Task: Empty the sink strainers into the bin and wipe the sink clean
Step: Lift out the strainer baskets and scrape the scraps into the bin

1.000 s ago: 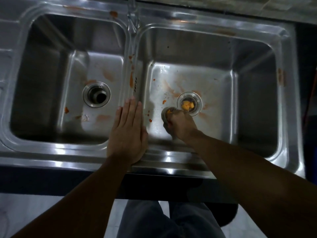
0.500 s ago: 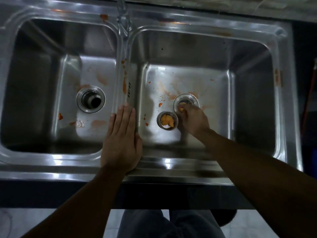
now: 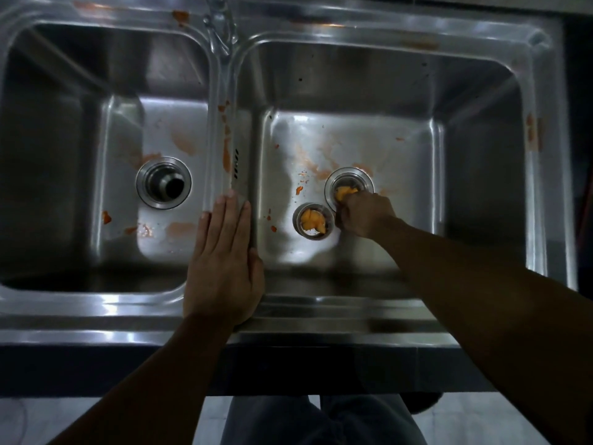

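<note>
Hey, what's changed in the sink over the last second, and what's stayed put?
The right hand let go of the loose strainer, leaving it on the right basin's floor, and moved to the strainer in the right drain, where its fingers now curl; a firm grip isn't clear. The left hand stayed flat on the divider.

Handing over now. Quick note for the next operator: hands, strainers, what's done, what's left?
Left hand: flat on the divider, open.
Right hand: curled at the drain strainer in the right basin; grip hidden.
Loose strainer: on that basin's floor, holding orange scraps.
Left drain: looks open.
Done: one strainer out of its drain.
Left: empty both strainers into the bin (not in view), wipe the orange stains.
</note>
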`<state>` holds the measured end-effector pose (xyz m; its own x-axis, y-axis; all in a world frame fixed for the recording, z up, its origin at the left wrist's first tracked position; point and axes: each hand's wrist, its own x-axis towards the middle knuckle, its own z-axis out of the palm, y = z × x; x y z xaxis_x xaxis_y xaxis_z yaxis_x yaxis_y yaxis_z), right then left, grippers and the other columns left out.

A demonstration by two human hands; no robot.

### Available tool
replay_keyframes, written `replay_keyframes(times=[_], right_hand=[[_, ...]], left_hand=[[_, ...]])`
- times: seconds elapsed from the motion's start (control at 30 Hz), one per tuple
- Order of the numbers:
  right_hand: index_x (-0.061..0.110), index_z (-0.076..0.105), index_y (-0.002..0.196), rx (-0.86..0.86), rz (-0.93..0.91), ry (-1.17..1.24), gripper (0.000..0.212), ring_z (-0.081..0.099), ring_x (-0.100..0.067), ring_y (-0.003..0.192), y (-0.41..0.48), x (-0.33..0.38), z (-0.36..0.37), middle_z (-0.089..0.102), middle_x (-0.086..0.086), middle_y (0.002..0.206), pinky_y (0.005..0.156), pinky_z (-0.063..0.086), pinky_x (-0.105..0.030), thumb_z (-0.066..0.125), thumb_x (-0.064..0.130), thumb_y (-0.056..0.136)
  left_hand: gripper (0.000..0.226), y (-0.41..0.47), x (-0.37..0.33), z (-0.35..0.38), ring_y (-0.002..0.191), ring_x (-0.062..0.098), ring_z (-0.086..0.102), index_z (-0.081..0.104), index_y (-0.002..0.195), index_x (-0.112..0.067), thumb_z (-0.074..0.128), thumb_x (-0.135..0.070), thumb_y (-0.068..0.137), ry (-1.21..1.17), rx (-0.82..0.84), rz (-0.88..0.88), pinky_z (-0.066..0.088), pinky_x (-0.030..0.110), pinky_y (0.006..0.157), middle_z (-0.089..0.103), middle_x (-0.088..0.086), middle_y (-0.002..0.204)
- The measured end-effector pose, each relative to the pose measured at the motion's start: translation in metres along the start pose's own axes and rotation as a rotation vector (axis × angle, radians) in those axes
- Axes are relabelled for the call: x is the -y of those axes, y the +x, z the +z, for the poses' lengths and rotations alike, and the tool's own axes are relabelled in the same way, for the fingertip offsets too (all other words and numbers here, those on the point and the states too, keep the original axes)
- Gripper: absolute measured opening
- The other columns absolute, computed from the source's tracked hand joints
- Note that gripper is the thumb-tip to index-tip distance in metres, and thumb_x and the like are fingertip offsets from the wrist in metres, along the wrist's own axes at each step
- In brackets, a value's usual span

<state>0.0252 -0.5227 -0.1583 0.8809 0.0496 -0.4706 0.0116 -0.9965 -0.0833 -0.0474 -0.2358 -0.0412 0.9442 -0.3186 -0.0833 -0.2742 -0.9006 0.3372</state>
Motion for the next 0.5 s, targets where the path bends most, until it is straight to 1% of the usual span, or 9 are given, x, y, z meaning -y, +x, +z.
replay_keyframes(times=[0.1, 0.2, 0.27, 0.4, 0.5], right_hand=[[0.026, 0.07, 0.102, -0.106, -0.046, -0.066, 0.028, 0.07, -0.03, 0.086, -0.0004, -0.0018, -0.0008, 0.073, -0.005, 0.095, 0.071, 0.048, -0.029, 0.062, 0.04, 0.079], [0.027, 0.072, 0.106, -0.097, -0.051, -0.125, 0.031, 0.071, -0.028, 0.088, 0.0002, -0.0037, -0.0014, 0.074, -0.004, 0.097, 0.075, 0.053, -0.029, 0.067, 0.039, 0.078], [0.025, 0.072, 0.106, -0.086, -0.052, -0.139, 0.029, 0.071, -0.028, 0.086, 0.0006, -0.0045, -0.0018, 0.074, -0.006, 0.096, 0.075, 0.054, -0.029, 0.067, 0.038, 0.08], [0.022, 0.071, 0.102, -0.074, -0.049, -0.103, 0.023, 0.07, -0.029, 0.084, 0.0015, -0.0073, -0.0021, 0.072, -0.007, 0.094, 0.071, 0.05, -0.029, 0.061, 0.035, 0.086], [0.019, 0.066, 0.109, -0.044, -0.038, -0.085, 0.031, 0.07, -0.029, 0.088, 0.0007, -0.0063, 0.0006, 0.07, -0.007, 0.102, 0.073, 0.048, -0.032, 0.052, 0.041, 0.092]], left_hand=[[0.068, -0.0006, 0.0005, -0.0001, 0.156, 0.031, 0.008, 0.027, 0.155, -0.001, 0.047, -0.021, 0.093, 0.001, -0.003, 0.001, 0.016, 0.054, 0.125, 0.016, 0.019, 0.165], [0.068, -0.0007, 0.0008, 0.0009, 0.156, 0.032, 0.009, 0.028, 0.155, 0.0, 0.048, -0.02, 0.093, 0.003, -0.008, 0.008, 0.016, 0.055, 0.124, 0.016, 0.019, 0.165], [0.068, -0.0005, 0.0007, 0.0012, 0.156, 0.032, 0.009, 0.028, 0.154, 0.0, 0.048, -0.02, 0.093, 0.006, -0.012, 0.008, 0.016, 0.055, 0.124, 0.016, 0.019, 0.165], [0.068, -0.0006, 0.0008, 0.001, 0.156, 0.031, 0.008, 0.028, 0.155, -0.001, 0.047, -0.021, 0.093, 0.011, -0.002, 0.008, 0.017, 0.055, 0.124, 0.016, 0.019, 0.165], [0.068, -0.0002, 0.0007, 0.0002, 0.155, 0.032, 0.01, 0.029, 0.154, 0.0, 0.049, -0.021, 0.093, 0.007, 0.0, 0.009, 0.017, 0.055, 0.124, 0.017, 0.02, 0.165]])
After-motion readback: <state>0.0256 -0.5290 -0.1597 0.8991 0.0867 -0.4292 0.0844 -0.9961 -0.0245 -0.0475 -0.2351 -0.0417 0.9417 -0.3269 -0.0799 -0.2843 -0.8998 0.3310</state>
